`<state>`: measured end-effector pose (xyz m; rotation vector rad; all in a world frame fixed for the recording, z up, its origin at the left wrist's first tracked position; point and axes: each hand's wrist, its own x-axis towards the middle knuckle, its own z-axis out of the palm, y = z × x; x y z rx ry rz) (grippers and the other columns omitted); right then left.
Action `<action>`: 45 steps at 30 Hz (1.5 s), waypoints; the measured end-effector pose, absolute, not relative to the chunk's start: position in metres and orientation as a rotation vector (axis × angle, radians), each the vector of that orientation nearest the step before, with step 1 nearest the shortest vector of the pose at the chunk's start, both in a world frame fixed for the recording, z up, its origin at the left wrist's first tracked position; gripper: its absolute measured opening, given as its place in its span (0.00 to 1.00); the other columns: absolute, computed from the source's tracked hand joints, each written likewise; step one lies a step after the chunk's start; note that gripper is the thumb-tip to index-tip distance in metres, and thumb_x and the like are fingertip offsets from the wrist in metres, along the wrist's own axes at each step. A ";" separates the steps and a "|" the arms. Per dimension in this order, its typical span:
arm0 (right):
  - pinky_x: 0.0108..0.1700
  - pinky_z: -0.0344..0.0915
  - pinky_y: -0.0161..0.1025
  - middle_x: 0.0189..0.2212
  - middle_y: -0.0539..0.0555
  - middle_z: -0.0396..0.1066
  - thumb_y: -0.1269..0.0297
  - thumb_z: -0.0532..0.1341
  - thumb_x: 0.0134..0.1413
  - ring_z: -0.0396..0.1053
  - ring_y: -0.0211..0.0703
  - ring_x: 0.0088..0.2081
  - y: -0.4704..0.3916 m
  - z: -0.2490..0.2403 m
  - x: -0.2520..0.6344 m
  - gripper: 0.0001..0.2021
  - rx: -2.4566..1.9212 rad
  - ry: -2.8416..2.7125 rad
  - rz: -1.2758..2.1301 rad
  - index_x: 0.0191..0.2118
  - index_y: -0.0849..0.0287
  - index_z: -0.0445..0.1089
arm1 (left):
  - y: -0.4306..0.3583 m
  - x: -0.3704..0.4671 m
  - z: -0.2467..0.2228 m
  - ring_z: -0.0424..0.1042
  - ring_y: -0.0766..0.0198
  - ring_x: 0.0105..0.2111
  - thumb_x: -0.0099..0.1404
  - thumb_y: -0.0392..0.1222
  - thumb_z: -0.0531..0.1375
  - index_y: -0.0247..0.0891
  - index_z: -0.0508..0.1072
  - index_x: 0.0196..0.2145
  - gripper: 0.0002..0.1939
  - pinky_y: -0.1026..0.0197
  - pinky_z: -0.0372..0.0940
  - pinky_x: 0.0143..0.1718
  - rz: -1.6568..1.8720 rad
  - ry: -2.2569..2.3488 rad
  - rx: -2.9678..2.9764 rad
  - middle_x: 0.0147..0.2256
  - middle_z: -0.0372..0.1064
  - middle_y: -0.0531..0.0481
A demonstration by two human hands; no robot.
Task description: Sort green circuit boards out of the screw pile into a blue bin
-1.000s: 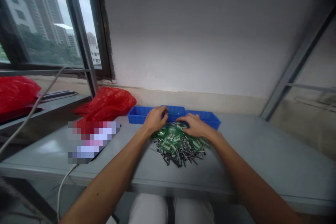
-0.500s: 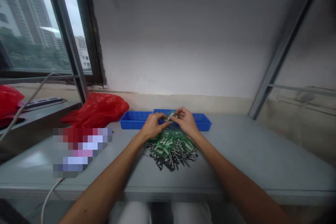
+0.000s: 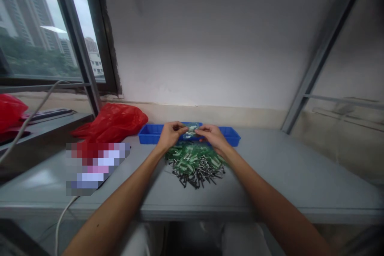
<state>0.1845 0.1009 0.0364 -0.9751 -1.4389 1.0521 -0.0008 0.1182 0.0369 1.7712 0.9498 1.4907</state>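
Between my two hands a small clear packet [image 3: 191,130] with light pieces inside is stretched out flat. My left hand [image 3: 171,134] pinches its left edge, and my right hand [image 3: 211,136] pinches the right edge. Just below the hands lies a heap of green packets [image 3: 190,160] on the grey table, with loose dark and silver screws [image 3: 199,176] along its front. Behind the hands stand blue trays, a left one [image 3: 148,138], a middle one partly hidden by the packet, and a right one [image 3: 232,138].
A red plastic bag [image 3: 115,122] lies left of the trays, beside a pixelated object [image 3: 99,168]. A white cable [image 3: 61,220] hangs over the table's front edge. Metal posts [image 3: 310,64] rise at both sides, before the wall.
My hands have moved slightly apart, and the packet between them is now spread flat and more visible. The view has shifted a little.
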 end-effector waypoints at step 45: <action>0.42 0.67 0.43 0.35 0.55 0.78 0.65 0.66 0.42 0.73 0.46 0.38 0.115 0.024 0.196 0.05 -0.906 -1.534 0.629 0.29 0.57 0.78 | 0.118 -0.004 0.034 0.72 0.59 0.43 0.58 0.39 0.64 0.37 0.76 0.32 0.05 0.58 0.66 0.42 1.516 0.920 2.000 0.42 0.74 0.44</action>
